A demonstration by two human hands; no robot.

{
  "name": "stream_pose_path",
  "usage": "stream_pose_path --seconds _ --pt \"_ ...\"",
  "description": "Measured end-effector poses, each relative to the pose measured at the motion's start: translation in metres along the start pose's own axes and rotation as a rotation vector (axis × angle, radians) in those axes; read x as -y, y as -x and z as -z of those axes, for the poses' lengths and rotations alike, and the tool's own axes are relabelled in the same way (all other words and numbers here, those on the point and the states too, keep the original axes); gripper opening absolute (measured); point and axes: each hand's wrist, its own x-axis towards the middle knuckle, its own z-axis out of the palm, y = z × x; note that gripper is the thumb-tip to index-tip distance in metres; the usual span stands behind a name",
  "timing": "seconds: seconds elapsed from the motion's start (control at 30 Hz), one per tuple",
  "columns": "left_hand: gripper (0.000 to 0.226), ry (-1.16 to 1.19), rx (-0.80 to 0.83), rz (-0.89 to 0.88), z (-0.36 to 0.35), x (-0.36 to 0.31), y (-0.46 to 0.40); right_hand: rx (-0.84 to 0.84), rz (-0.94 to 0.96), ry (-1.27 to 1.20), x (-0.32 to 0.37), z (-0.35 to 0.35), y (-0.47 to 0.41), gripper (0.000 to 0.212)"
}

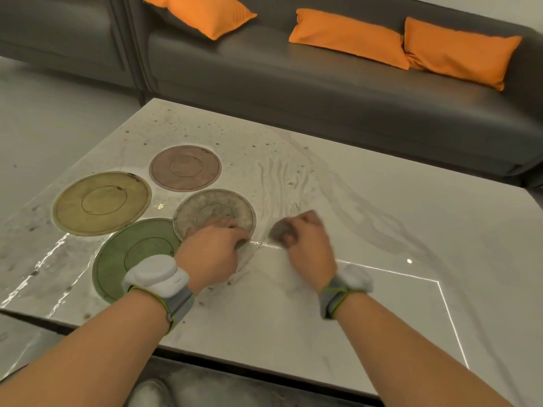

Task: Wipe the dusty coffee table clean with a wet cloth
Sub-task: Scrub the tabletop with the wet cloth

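Grey damp cloth [280, 232], balled up, sits under the right hand [305, 242] near the middle of the table [382, 218]; the grip is clamped on it, fingers curled over the wad, hand blurred. Streaked wet trails fan out beyond the cloth toward the far edge, and the right half of the top looks mostly smooth and glossy, so I judge that side largely wiped. Left hand [213, 248] rests on the near rim of the grey round mat [214, 211]; whether its fingers pinch the edge or only press down, I cannot tell. Left half remains dusty: dark specks across the far left corner, grime along the near left edge, and film on the green mat [129, 257], yellow mat [101, 202] and brown mat [185, 168]. Roughly half done by my estimate; mats and the surface beneath them are left. Dark sofa [323, 83] with orange cushions [349, 36] stands behind.
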Motion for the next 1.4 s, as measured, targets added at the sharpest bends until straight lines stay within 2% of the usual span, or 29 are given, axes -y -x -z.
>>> stream_pose_path --seconds 0.07,0.17,0.23,0.3,0.37,0.43,0.53,0.6,0.63,0.7,0.8,0.87,0.9,0.93,1.07,1.13,1.2,1.23,1.33,1.4 --pt "0.042 -0.003 0.013 0.0 0.002 0.0 0.0 0.105 0.151 -0.051 0.013 -0.013 0.014 0.036" --pt "0.043 -0.001 0.025 0.006 0.002 -0.001 0.001 0.149 0.131 -0.212 0.009 0.001 0.004 0.033" --pt "0.044 -0.004 0.038 0.009 0.003 -0.001 0.001 0.002 0.013 -0.226 -0.004 0.016 -0.017 0.03" --pt "0.045 -0.017 0.053 0.01 0.004 -0.001 0.0 -0.124 -0.194 -0.155 -0.018 0.029 -0.037 0.031" --pt "0.043 -0.015 0.064 0.012 0.006 -0.002 -0.002 -0.123 -0.328 -0.047 -0.024 0.03 -0.046 0.033" --pt "0.04 -0.012 0.075 0.006 0.008 -0.001 -0.008 -0.058 -0.216 0.026 -0.016 0.019 -0.044 0.032" --pt "0.038 0.006 0.053 0.014 0.01 -0.001 -0.017 0.113 0.102 -0.044 0.003 -0.004 -0.025 0.034" --pt "0.038 0.06 -0.009 0.033 0.011 0.001 -0.026 0.176 0.15 -0.141 0.005 -0.005 -0.025 0.034" --pt "0.038 0.069 -0.031 0.027 0.012 0.002 -0.031 0.164 0.125 -0.192 0.003 -0.001 -0.032 0.033" --pt "0.039 0.054 -0.033 -0.015 0.012 0.004 -0.046 0.029 0.029 -0.226 -0.009 0.012 -0.051 0.031" --pt "0.046 0.047 -0.017 -0.048 0.01 0.005 -0.071 -0.178 -0.219 -0.14 -0.037 0.033 -0.082 0.029" --pt "0.049 0.013 -0.019 -0.05 0.008 0.007 -0.091 -0.171 -0.355 -0.066 -0.047 0.034 -0.091 0.03" --pt "0.049 -0.005 -0.023 -0.049 0.006 0.008 -0.103 -0.147 -0.355 -0.028 -0.048 0.03 -0.092 0.03" --pt "0.048 -0.02 -0.026 -0.042 0.006 0.01 -0.108 -0.118 -0.3 -0.004 -0.041 0.024 -0.086 0.031" --pt "0.046 -0.054 0.012 -0.033 -0.001 0.02 -0.141 0.033 0.121 -0.068 -0.014 -0.009 -0.063 0.033" --pt "0.05 -0.07 0.034 -0.02 -0.002 0.021 -0.148 0.1 0.169 -0.145 -0.014 -0.007 -0.062 0.033" --pt "0.052 -0.077 0.037 -0.026 -0.004 0.024 -0.154 0.104 0.141 -0.199 -0.023 0.002 -0.076 0.034" --pt "0.053 -0.064 0.041 -0.022 -0.005 0.024 -0.153 0.037 0.109 -0.193 -0.03 0.009 -0.085 0.034" --pt "0.056 -0.026 0.043 -0.031 -0.009 0.027 -0.149 -0.213 -0.174 -0.115 -0.052 0.031 -0.115 0.028" --pt "0.056 -0.013 0.031 -0.033 -0.011 0.029 -0.149 -0.211 -0.321 -0.036 -0.054 0.029 -0.128 0.03"
